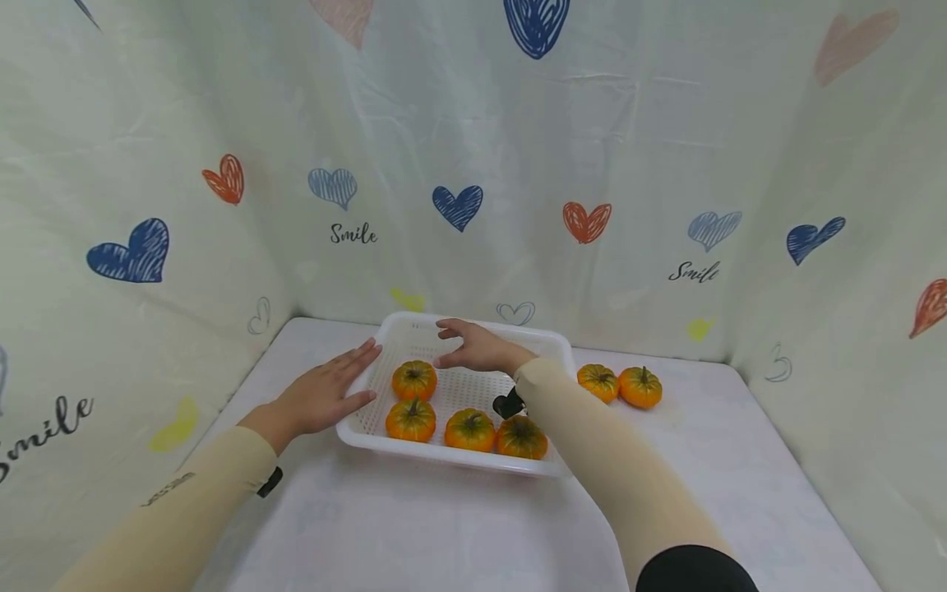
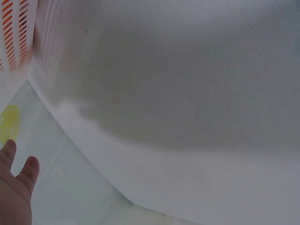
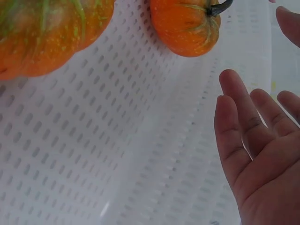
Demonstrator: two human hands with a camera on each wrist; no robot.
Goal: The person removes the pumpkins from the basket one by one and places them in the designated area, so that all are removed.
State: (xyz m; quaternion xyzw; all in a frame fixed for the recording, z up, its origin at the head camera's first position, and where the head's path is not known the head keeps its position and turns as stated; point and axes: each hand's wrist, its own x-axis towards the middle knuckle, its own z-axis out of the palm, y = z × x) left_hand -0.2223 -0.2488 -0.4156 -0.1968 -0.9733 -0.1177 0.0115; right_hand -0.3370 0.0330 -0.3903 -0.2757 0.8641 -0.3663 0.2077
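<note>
A white perforated plastic basket sits on the table with several small orange-and-green pumpkins in it. Two of those, a rear pumpkin and a front pumpkin, stand along its left side; a middle pumpkin and a right pumpkin line the front wall. My left hand lies at the basket's left rim, fingers straight. Over the basket's rear half hovers my right hand, fingers loosely extended, holding nothing; in the right wrist view that hand is apart from the pumpkin.
Outside the basket, beyond its right side, two more pumpkins stand side by side on the white table. A curtain printed with hearts hangs behind and on both sides. My right forearm crosses the basket's right front corner.
</note>
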